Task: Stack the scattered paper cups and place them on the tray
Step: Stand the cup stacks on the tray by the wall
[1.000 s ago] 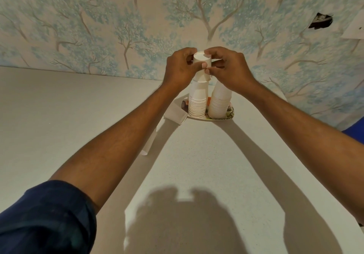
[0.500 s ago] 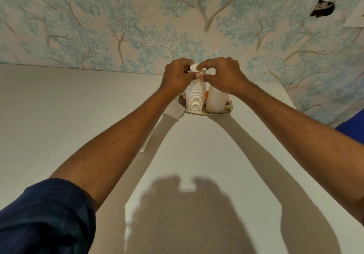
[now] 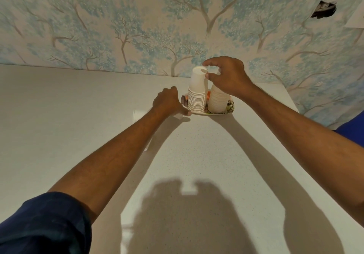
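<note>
Head view only.

Right hand (image 3: 228,76) is up at the taller stack (image 3: 196,98). Thumb sits on the side wall of the top cup (image 3: 198,77), forefinger arches over its upturned base, so it's a light pinch, with the other fingers loosely curled. The hand blocks the top of the shorter stack (image 3: 217,102) just to the right.

Both stacks are upside down and side by side on the tray (image 3: 230,106) at the far side of the table (image 3: 197,155), near the wall. Something orange (image 3: 207,94) shows on the tray between them.

Left hand (image 3: 169,103) is low on the table, right against the tray's left edge. Fingers are curled over a loose cup (image 3: 137,114) lying on its side. The hand hides most of it, so I can't tell if the grip is closed or it's just resting there.

A small white sliver (image 3: 145,148) pokes out from under the left forearm. Can't ID it.

Around it:
- tree-pattern wallpaper (image 3: 137,27)
- dark ragged patch (image 3: 323,10) on the wall, upper right
- white sheet (image 3: 356,21) at the right edge
- blue object (image 3: 352,131) at the right edge, cut off
- dark blue sleeve (image 3: 43,224) on the left arm
- person's shadow (image 3: 177,214) across the near table
</note>
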